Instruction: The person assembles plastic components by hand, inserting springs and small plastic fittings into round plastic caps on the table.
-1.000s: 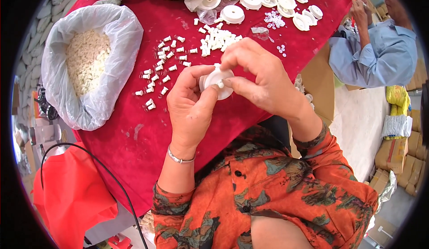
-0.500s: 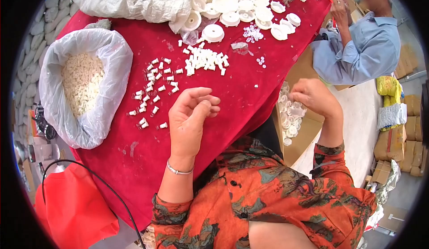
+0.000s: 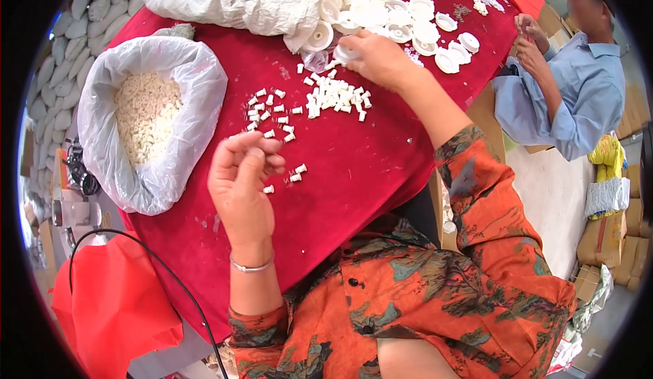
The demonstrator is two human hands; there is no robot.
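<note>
A person in an orange patterned shirt sat at a table covered by a red cloth [image 3: 381,168]. The right hand [image 3: 377,59] reached to the far side of the cloth and pinched a white round cap [image 3: 345,54] between fingertips, at the near edge of a heap of similar white caps [image 3: 401,12]. The left hand [image 3: 239,182] hovered over the cloth nearer the body, palm up, fingers loosely curled and partly apart; whether it held anything could not be told. A silver bangle [image 3: 250,266] circled its wrist. Small white plastic pieces [image 3: 337,97] lay in a cluster on the cloth just below the right hand, with more scattered toward the left hand. Left of the cloth's centre sat an open clear plastic bag [image 3: 170,168] filled with tiny pale pieces. Beyond the cloth's far right corner, another person in a blue shirt [image 3: 578,100] worked with both hands raised.
</note>
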